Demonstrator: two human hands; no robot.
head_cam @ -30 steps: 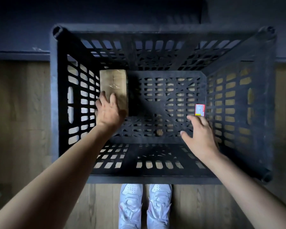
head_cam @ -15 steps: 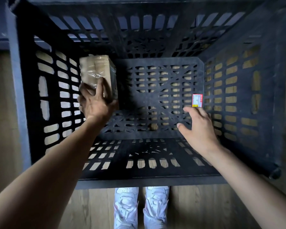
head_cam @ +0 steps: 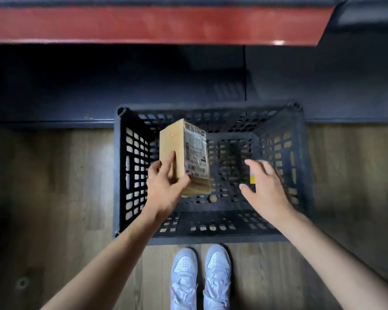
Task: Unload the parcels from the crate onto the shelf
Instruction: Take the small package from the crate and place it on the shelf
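Observation:
A black slatted plastic crate (head_cam: 285, 237) stands on the wooden floor in front of my feet. My left hand (head_cam: 164, 186) grips a brown cardboard parcel (head_cam: 179, 153) with a printed label under clear tape, held tilted above the crate's left side. My right hand (head_cam: 267, 186) hovers over the crate's right side, fingers spread, with nothing clearly in it. A small red and yellow box (head_cam: 252, 179) shows partly behind its fingers. A red shelf edge (head_cam: 157, 24) runs across the top of the view.
A dark cabinet front (head_cam: 121, 81) rises behind the crate below the red edge. A small brown scrap (head_cam: 212, 199) lies on the crate's floor. My white shoes (head_cam: 199, 278) stand at the crate's near rim. Wooden floor stretches left and right.
My left hand has lifted the cardboard parcel up out of the crate's left corner. My head has risen, and the red shelf edge has come into view. My right hand stays near the small box.

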